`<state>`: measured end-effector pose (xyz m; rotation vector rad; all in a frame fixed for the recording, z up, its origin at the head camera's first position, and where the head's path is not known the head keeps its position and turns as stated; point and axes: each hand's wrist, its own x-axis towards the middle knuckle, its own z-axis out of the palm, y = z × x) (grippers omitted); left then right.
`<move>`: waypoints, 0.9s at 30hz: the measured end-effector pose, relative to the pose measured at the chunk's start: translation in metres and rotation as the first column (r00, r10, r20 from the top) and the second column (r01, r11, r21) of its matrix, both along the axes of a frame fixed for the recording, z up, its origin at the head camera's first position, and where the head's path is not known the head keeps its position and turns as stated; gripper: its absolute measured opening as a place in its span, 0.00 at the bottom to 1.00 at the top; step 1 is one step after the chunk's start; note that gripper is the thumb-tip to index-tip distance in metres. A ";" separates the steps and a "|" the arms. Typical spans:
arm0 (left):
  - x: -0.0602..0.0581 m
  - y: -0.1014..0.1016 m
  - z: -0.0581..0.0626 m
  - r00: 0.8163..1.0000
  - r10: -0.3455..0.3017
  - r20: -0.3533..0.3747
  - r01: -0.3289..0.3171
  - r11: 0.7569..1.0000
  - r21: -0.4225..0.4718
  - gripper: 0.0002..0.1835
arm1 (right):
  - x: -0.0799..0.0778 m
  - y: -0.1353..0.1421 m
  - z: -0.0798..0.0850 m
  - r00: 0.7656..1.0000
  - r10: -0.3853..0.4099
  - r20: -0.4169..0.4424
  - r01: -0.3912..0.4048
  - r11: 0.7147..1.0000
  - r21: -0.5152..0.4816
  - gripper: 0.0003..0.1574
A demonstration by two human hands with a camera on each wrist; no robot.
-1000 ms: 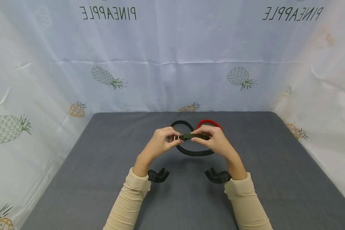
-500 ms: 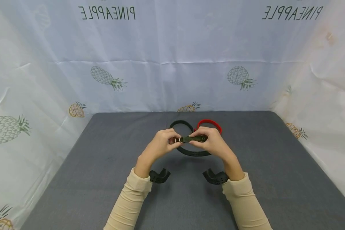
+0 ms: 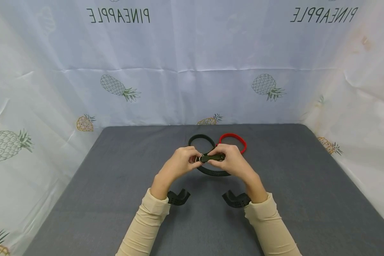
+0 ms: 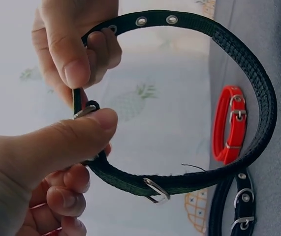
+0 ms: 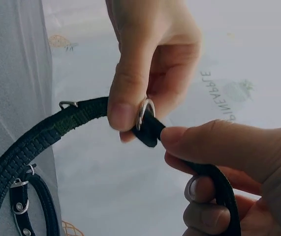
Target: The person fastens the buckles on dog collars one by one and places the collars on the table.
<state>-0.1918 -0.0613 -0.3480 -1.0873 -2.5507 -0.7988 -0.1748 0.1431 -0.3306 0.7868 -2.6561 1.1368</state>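
A dark green pet collar (image 4: 265, 93), bent into a loop, is held above the table between both hands. Its buckle end is pinched between the thumb and fingers of my left hand (image 3: 178, 163). My right hand (image 3: 234, 160) grips the eyelet end of the strap, with fingers curled round it. Between the two thumbs, the strap meets a metal ring (image 5: 145, 112) at the buckle. Fingers cover most of the buckle, so I cannot tell whether its pin sits in an eyelet. A small metal loop (image 4: 157, 190) shows farther along the band.
Behind the hands, a red collar (image 3: 244, 141) and a black collar (image 3: 191, 139) lie buckled on the grey table (image 3: 115, 177). A pineapple-print curtain (image 3: 192, 96) stands at the table's back and sides. Each wrist wears a black camera mount.
My right hand has moved left, closer to my left hand, and less strap shows between them. Both hands are slightly lower. The red and black collars have stayed in place.
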 end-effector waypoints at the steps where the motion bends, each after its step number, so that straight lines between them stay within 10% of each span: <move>1: 0.000 0.000 0.000 1.000 0.004 -0.001 -0.004 1.000 -0.007 0.05 | 0.001 -0.001 0.000 1.000 -0.001 -0.003 0.001 1.000 0.003 0.09; 20: 0.001 0.002 -0.002 0.997 -0.009 0.073 0.004 0.998 0.056 0.11 | -0.003 -0.007 -0.006 0.996 0.029 0.086 -0.025 0.999 -0.047 0.12; 27: 0.000 -0.002 0.003 0.976 -0.042 0.216 0.017 0.993 0.117 0.18 | -0.004 -0.002 -0.003 0.997 0.028 0.071 -0.025 0.999 -0.042 0.12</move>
